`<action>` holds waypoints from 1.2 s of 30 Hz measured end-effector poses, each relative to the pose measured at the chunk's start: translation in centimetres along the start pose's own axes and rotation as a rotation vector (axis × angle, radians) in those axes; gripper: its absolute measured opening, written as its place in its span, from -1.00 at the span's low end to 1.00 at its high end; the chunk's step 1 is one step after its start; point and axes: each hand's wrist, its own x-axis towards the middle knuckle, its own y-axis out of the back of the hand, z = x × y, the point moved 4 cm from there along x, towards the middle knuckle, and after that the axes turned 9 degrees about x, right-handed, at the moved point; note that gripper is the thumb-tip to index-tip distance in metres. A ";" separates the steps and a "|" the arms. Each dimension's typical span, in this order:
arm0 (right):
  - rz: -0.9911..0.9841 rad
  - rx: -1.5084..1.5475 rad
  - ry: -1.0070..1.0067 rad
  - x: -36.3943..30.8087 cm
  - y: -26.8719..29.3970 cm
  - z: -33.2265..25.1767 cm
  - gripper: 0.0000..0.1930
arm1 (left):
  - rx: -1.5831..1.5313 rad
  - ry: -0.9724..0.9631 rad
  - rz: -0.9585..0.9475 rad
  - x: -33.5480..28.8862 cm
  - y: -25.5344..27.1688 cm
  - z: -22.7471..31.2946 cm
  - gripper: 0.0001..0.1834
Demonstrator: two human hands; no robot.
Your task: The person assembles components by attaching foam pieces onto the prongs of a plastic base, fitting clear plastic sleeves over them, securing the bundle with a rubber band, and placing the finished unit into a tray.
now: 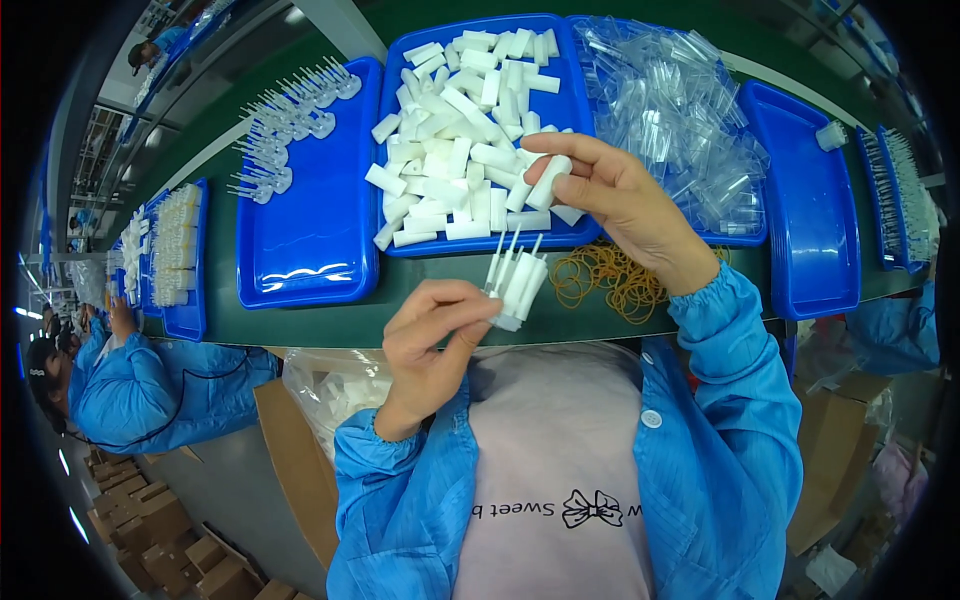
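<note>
My left hand (435, 325) pinches a small clear base (510, 322) with several thin upright prongs, in front of my chest. White foam-like cylinders (525, 280) sit on some of these prongs; other prongs stick up bare. To the upper right, my right hand (625, 195) holds a white cylinder (548, 184) between thumb and fingers, and a second one seems to lie against it. This hand is over the near right part of a blue tray (577, 75) heaped with loose white cylinders (440, 150).
On the left, a blue tray (310, 235) carries pronged bases (290, 120). Clear plastic tubes (670, 120) fill another tray at right, beside stacked blue trays (815, 235). Tan rubber bands (610, 285) lie on the green table. A co-worker in blue (180, 395) sits at far left.
</note>
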 end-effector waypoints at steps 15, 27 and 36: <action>-0.134 0.300 -0.121 -1.2 -2.3 -0.7 -0.58 | 0.128 -0.172 -0.024 0.3 -0.2 1.2 -0.65; -0.226 -0.053 -0.092 -2.5 -4.0 -1.8 -0.85 | 0.230 -0.239 0.119 0.0 -0.3 2.3 -0.63; -0.122 -0.478 0.241 -1.3 -2.2 -2.6 -0.82 | 0.188 -0.106 0.013 0.1 -0.1 0.5 -0.75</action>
